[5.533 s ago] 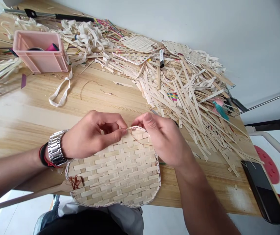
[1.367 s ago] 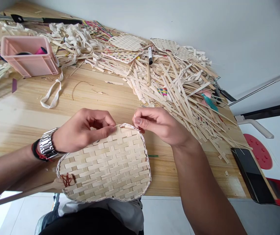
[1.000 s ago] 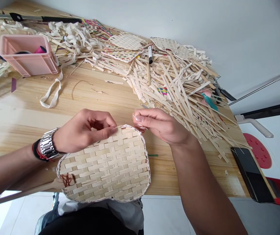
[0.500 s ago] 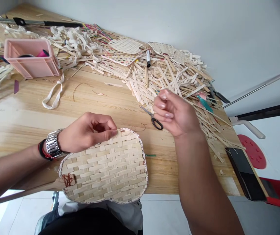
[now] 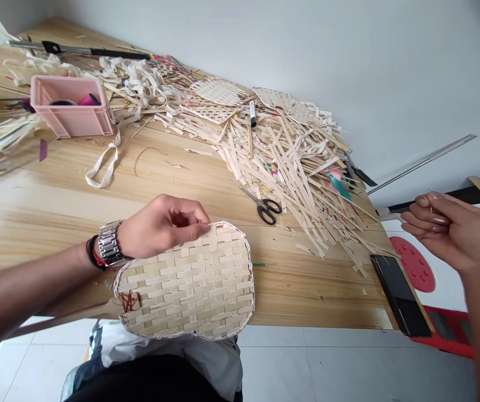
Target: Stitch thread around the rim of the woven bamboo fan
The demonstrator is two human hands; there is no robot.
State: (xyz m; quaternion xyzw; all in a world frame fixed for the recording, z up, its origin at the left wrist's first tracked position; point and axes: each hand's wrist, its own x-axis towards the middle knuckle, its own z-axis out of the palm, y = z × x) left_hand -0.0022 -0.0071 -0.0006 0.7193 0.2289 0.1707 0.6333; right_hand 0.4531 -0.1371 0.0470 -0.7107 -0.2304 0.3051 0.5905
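The left hand (image 5: 162, 228) pinches the top rim of a rounded, pale woven bamboo panel (image 5: 185, 282) between thumb and fingertips, with a silver link wristwatch (image 5: 109, 243) on its wrist. The panel lies flat near the front edge of the light wooden bench (image 5: 307, 296) and overhangs it slightly, its rim bound with fine stitching and a small tangle of reddish-brown thread (image 5: 129, 300) near its lower left. The right hand (image 5: 445, 226) is raised well apart from the panel, out past the bench's far corner, its fingers loosely curled; any fine thread between them is too thin to tell. Black-handled steel scissors (image 5: 264, 207) lie on the bench beyond the panel, beside a large heap of pale bamboo strips (image 5: 281, 162). A black marker (image 5: 252, 114) rests on that heap, a pink plastic crate (image 5: 72, 124) stands at the far left, and a black smartphone (image 5: 399, 296) lies near the right edge.
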